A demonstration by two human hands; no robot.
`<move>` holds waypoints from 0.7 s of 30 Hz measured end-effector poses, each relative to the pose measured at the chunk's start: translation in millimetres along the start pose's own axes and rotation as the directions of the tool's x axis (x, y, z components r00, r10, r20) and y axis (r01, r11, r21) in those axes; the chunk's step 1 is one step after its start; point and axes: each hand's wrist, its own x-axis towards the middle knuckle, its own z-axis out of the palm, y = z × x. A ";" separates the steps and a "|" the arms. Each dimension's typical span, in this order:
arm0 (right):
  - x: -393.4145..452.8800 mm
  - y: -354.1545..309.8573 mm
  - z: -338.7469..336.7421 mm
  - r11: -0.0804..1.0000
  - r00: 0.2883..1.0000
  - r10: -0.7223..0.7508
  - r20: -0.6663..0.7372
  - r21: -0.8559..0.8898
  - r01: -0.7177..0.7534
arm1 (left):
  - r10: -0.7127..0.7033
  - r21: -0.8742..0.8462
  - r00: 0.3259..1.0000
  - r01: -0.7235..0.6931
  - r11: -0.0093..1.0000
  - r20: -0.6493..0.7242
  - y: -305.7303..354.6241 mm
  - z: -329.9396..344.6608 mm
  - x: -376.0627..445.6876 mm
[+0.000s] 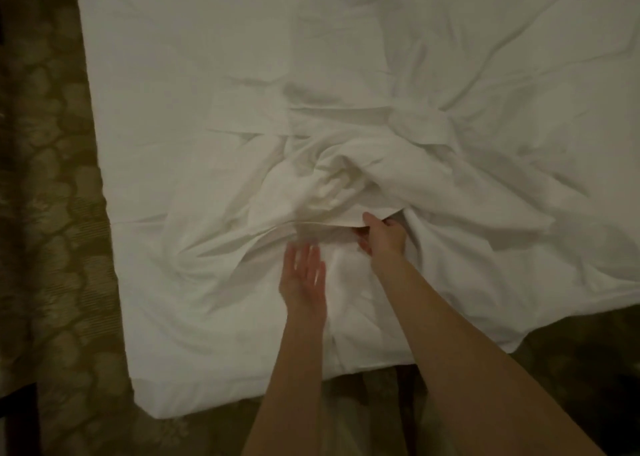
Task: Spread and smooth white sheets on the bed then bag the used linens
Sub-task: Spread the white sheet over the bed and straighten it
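Two hands: both reach out over the near end of the bed [194, 379].
Right hand [382, 235]: pinches a hem of the bunched white sheet [346, 185], lifting it slightly.
Left hand [304, 275]: fingers straight and blurred, holding nothing, just left of the right hand, over the sheet.
Sheet: rumpled mid-bed, flatter at far left.
Carpet [52, 213]: patterned, left of the bed.

1. The bed [145, 379] stands on a patterned carpet [52, 247].
2. A white sheet [207, 126] covers the bed, flat at the left side, bunched and wrinkled in the middle.
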 end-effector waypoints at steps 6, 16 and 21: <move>-22.9 6.9 -51.5 0.996 0.961 0.064 0.270 -0.073 -0.046 | -0.061 0.262 0.997 0.071 0.962 -0.046 -44.1 52.9 -4.7; 7.9 -43.7 -70.2 0.771 0.933 0.208 0.293 0.538 -0.341 | 0.208 0.058 0.964 -0.201 0.978 -0.167 -37.1 26.7 -30.5; 22.1 -78.6 -81.9 0.731 0.957 0.131 0.258 0.627 -0.269 | 0.260 -0.203 0.954 -0.287 0.936 -0.147 -28.4 27.4 -19.6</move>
